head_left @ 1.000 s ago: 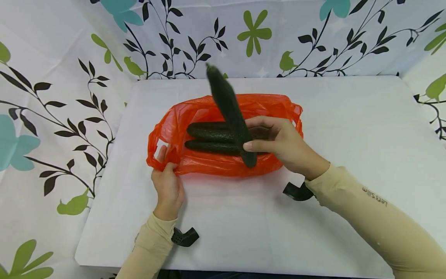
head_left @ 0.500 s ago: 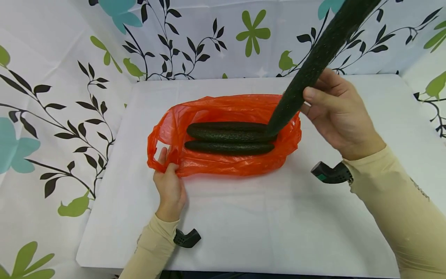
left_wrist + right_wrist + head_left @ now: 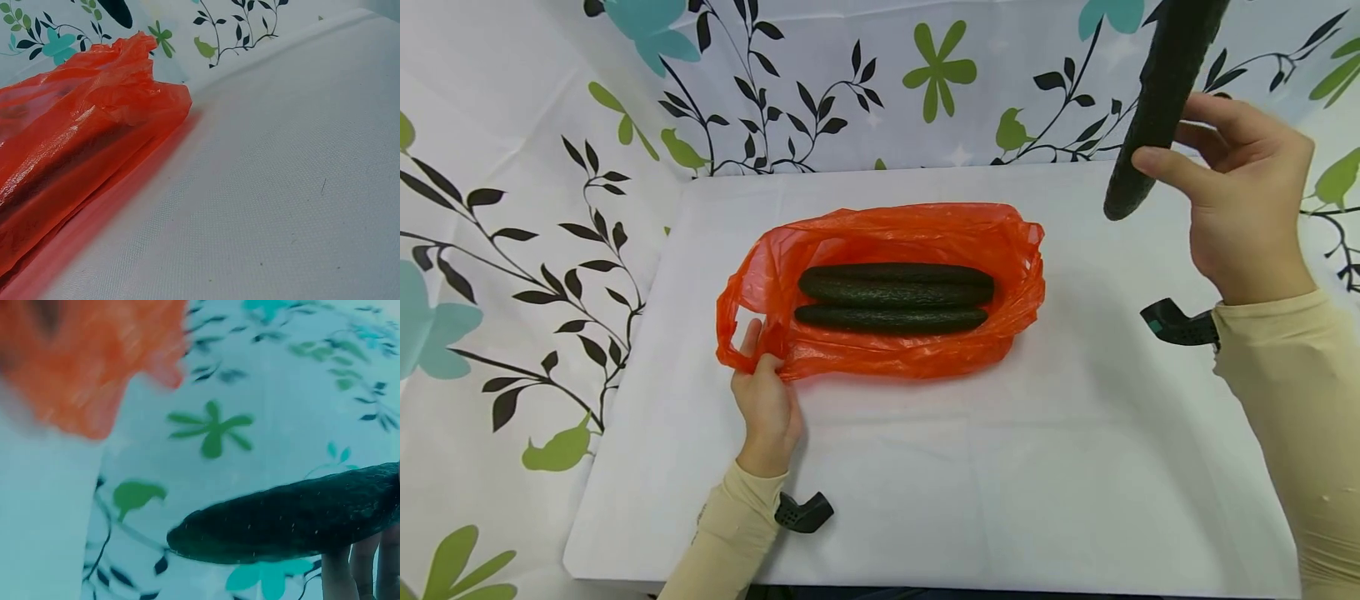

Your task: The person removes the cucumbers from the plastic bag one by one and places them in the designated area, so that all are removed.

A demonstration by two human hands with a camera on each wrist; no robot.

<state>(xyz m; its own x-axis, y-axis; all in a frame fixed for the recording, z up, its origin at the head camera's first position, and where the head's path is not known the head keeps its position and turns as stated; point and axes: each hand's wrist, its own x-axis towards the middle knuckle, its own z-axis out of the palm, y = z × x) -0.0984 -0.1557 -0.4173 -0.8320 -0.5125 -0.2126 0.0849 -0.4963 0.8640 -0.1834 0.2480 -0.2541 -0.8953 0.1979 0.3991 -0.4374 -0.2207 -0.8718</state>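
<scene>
A dark green cucumber (image 3: 1165,100) is held up by my right hand (image 3: 1243,187), thumb on one side and fingers on the other, above the table's far right. Its top end runs out of the head view; in the right wrist view the cucumber (image 3: 287,519) lies across the fingers (image 3: 365,565). An orange-red plastic bag (image 3: 902,358) lies with its mouth spread, and several cucumbers (image 3: 895,285) lie side by side inside. At the bag's left end, my left hand (image 3: 767,412) grips the edge by the handle loop. The left wrist view shows the bag (image 3: 94,131) but no fingers.
A white-covered table (image 3: 1000,492) bears the bag. Behind it and at the sides hangs a white cloth (image 3: 820,50) printed with leaves, birds and flowers. A black wrist camera (image 3: 1180,323) sits on the right wrist, another camera (image 3: 805,512) on the left.
My right hand has lifted the cucumber out from over the bag and carried it up and to the right. The left hand stays at the bag's left end.
</scene>
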